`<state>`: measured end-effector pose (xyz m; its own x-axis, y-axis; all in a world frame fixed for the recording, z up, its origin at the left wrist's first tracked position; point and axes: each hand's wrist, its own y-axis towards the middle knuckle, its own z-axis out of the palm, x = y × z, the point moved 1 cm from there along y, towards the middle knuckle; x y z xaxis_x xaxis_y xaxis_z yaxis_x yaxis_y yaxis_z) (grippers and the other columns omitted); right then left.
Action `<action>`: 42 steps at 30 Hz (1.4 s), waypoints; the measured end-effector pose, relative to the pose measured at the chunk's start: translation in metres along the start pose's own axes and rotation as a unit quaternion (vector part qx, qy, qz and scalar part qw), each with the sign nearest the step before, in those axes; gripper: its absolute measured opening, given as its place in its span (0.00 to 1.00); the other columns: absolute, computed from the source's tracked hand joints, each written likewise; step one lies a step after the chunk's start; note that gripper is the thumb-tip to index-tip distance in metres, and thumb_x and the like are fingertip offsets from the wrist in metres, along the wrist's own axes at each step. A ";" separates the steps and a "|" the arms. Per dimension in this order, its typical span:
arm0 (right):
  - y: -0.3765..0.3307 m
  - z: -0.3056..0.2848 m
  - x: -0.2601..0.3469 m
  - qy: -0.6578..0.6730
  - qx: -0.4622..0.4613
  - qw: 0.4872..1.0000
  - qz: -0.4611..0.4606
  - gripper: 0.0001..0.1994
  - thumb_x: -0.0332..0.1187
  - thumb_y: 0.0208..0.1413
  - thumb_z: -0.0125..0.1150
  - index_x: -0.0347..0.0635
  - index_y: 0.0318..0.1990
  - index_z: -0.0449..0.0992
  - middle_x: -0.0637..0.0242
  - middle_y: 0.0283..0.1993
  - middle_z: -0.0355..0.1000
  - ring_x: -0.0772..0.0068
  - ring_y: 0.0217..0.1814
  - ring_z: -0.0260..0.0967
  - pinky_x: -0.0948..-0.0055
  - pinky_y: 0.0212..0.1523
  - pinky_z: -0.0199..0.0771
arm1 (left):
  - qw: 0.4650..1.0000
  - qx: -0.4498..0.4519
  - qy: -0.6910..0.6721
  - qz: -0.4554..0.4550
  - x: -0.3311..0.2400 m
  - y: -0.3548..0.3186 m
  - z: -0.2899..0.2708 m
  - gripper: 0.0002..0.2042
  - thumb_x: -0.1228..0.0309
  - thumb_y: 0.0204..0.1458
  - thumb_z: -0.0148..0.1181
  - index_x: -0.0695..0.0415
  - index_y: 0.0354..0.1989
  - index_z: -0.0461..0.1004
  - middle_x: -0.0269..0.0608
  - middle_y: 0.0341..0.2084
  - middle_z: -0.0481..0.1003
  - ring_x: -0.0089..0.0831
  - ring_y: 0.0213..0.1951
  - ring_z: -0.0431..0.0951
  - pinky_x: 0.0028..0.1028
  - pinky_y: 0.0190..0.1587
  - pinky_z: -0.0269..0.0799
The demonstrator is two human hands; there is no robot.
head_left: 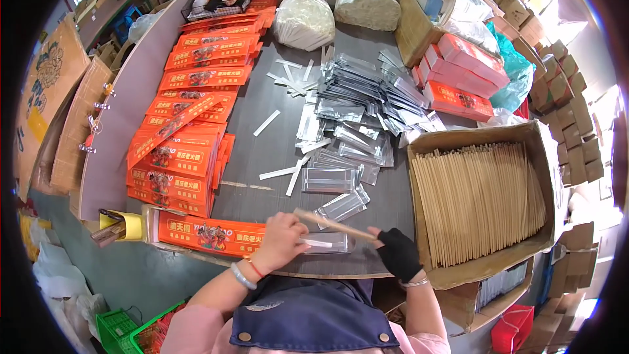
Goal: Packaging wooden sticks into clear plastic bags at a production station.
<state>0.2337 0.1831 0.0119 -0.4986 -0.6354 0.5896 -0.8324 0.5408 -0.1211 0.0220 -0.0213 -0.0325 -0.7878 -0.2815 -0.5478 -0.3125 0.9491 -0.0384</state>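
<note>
In my right hand (398, 253), which wears a black fingerless glove, the fingers pinch one end of a pair of wooden chopsticks (341, 225). The chopsticks slant up to the left, their far end beside my left fingers. My left hand (283, 241) is bare and closed, with a white paper strip (318, 243) coming out from its fingertips. Below that strip lies a clear plastic packet (339, 244). A long red printed paper sleeve (209, 235) lies along the near table edge, its right end partly under my left hand.
Stacks of red sleeves (173, 151) line the table's left side. Silvery packets (354, 88) are heaped mid-table, near loose white strips (266, 122). On the right stands a cardboard box (483, 132) full of chopsticks. White bundles (303, 21) sit at the back.
</note>
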 end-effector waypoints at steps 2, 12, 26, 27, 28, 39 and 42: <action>-0.007 0.006 0.000 -0.007 0.055 0.998 -0.031 0.14 0.34 0.54 0.62 0.54 0.48 0.79 0.59 0.31 0.70 0.55 0.33 0.71 0.61 0.35 0.70 | 0.988 -0.143 -0.044 -0.034 0.001 -0.021 -0.017 0.23 0.61 0.33 0.74 0.53 0.40 0.76 0.39 0.40 0.71 0.43 0.44 0.69 0.40 0.50 0.64; 0.023 0.073 -0.010 -0.034 -0.084 0.977 -0.195 0.15 0.34 0.44 0.69 0.46 0.42 0.78 0.56 0.35 0.75 0.54 0.37 0.73 0.60 0.39 0.74 | 0.996 -0.077 0.035 -0.016 -0.009 -0.027 -0.013 0.37 0.63 0.26 0.77 0.54 0.53 0.71 0.39 0.47 0.69 0.43 0.53 0.65 0.41 0.56 0.60; 0.024 0.069 0.058 -0.130 0.050 0.974 -0.179 0.33 0.58 0.33 0.70 0.48 0.45 0.71 0.63 0.41 0.71 0.56 0.43 0.68 0.54 0.46 0.60 | 0.977 0.128 0.135 0.108 -0.012 -0.003 -0.054 0.10 0.69 0.39 0.62 0.50 0.34 0.75 0.44 0.41 0.69 0.42 0.43 0.68 0.38 0.44 0.66; 0.026 0.066 0.048 -0.114 0.036 0.981 -0.152 0.30 0.56 0.33 0.72 0.47 0.40 0.72 0.63 0.36 0.71 0.55 0.42 0.68 0.53 0.45 0.61 | 0.980 0.091 0.139 0.106 -0.006 -0.005 -0.077 0.10 0.71 0.38 0.62 0.51 0.33 0.75 0.44 0.39 0.69 0.43 0.44 0.68 0.39 0.44 0.67; 0.021 0.058 0.040 -0.108 -0.064 0.981 -0.145 0.30 0.54 0.32 0.73 0.46 0.41 0.72 0.62 0.37 0.71 0.55 0.43 0.68 0.54 0.45 0.62 | 0.983 0.053 0.142 0.106 0.006 -0.007 -0.098 0.10 0.72 0.37 0.62 0.51 0.31 0.74 0.43 0.38 0.68 0.43 0.44 0.68 0.40 0.43 0.67; 0.018 0.076 -0.002 -0.147 -0.113 0.981 -0.065 0.33 0.50 0.32 0.74 0.45 0.47 0.69 0.61 0.44 0.68 0.55 0.50 0.64 0.55 0.53 0.57 | 0.887 -0.089 0.138 -0.432 0.168 -0.058 -0.118 0.72 0.58 0.17 0.83 0.40 0.73 0.31 0.75 0.67 0.33 0.72 0.66 0.47 0.61 0.64 0.47; 0.015 0.074 -0.001 -0.164 -0.098 0.981 -0.033 0.34 0.50 0.31 0.75 0.46 0.47 0.69 0.61 0.45 0.67 0.54 0.51 0.63 0.54 0.53 0.58 | 0.903 -0.117 0.159 -0.381 0.191 -0.013 -0.118 0.70 0.55 0.20 0.82 0.39 0.73 0.34 0.75 0.67 0.35 0.72 0.65 0.48 0.63 0.62 0.48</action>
<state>0.2040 0.1509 -0.0494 -0.5235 -0.7983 0.2977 -0.8189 0.5679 0.0829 -0.1873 -0.1042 -0.0376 -0.3975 -0.9020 -0.1685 -0.9028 0.4173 -0.1043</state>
